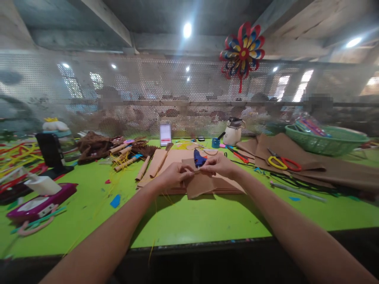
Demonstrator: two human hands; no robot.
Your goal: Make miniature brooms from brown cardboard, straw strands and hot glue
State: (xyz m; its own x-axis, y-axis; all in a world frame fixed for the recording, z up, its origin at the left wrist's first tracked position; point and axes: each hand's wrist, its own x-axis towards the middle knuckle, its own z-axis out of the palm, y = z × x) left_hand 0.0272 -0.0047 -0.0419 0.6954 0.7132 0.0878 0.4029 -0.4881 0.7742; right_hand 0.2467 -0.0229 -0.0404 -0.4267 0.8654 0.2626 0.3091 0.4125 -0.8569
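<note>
Both my arms reach forward over a bright green table. My left hand and my right hand meet at the middle, fingers pinched together on the upper edge of a brown paper piece. That piece lies on a stack of brown cardboard sheets. A blue glue gun lies on the cardboard just behind my fingers.
Rolled brown paper tubes and red and yellow strips lie to the left, with a purple box near the edge. Yellow and red scissors rest on brown sheets at right, beside a green basket. A mesh screen stands behind.
</note>
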